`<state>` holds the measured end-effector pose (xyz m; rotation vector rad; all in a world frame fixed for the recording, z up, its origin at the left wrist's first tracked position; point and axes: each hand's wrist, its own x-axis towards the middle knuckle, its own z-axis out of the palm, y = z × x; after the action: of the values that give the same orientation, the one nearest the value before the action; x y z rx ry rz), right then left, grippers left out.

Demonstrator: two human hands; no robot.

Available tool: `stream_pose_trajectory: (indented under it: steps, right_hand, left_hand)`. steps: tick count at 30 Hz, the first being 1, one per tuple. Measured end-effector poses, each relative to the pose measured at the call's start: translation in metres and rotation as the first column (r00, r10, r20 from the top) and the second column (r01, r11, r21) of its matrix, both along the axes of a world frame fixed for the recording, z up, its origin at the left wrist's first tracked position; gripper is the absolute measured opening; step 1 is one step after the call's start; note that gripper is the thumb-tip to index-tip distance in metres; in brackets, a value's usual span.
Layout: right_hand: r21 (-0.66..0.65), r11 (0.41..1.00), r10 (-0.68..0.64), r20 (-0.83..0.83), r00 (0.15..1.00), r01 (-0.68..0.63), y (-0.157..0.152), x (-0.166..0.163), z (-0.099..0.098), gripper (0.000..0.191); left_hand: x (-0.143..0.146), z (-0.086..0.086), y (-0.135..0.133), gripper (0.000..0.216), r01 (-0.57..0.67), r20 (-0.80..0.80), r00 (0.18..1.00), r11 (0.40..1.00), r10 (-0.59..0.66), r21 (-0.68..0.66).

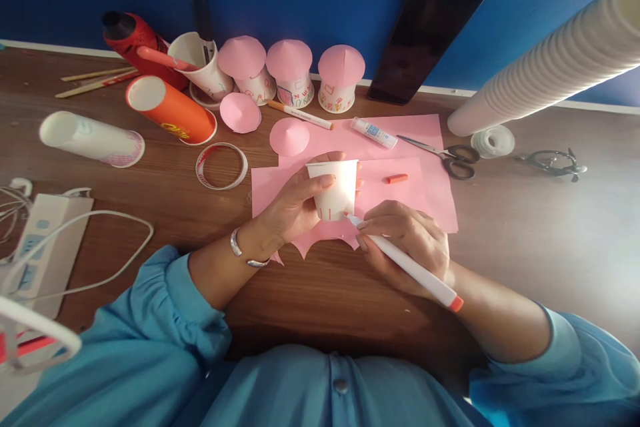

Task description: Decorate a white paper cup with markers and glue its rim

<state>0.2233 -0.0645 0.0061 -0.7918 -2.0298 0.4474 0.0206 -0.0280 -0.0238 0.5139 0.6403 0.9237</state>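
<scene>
Paper cup is held mid-scene over pink paper, rim twd far side, base twd near, w/ a few short orange-red strokes by the base. L hand grips it from the left, thumb across the front, fingers wrapped behind. R hand pinches a white marker btwn thumb & fingers; tip is right by the cup's base, can't tell if touching; orange end points near right. Marker cap lies on the paper, right of the cup. Farther back: glue tube, & scissors across the paper's right edge. Far side, a bit left: 3 drawn-on cups in a row w/ pink cone tops. Tape roll left of cup; tall cup stack far right.
</scene>
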Motion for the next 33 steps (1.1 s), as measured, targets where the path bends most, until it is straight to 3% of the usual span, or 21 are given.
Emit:
stream_pose_trajectory:
  steps: [16, 33]
  right_hand:
    - [0.020, 1.000, -0.022, 0.041, 0.999, 0.021, 0.0005, -0.0010, -0.0016, 0.013]
    - [-0.031, 0.993, 0.108, -0.048, 0.993, -0.110, -0.0003, 0.0035, 0.0029, 0.020]
  left_hand:
    - [0.0003, 0.0010, -0.0013, 0.057, 0.001, -0.011, 1.000, 1.000, -0.001, -0.012]
    - [-0.0019, 0.0025, -0.0007, 0.062, -0.013, -0.001, 1.000, 1.000, 0.013, -0.026]
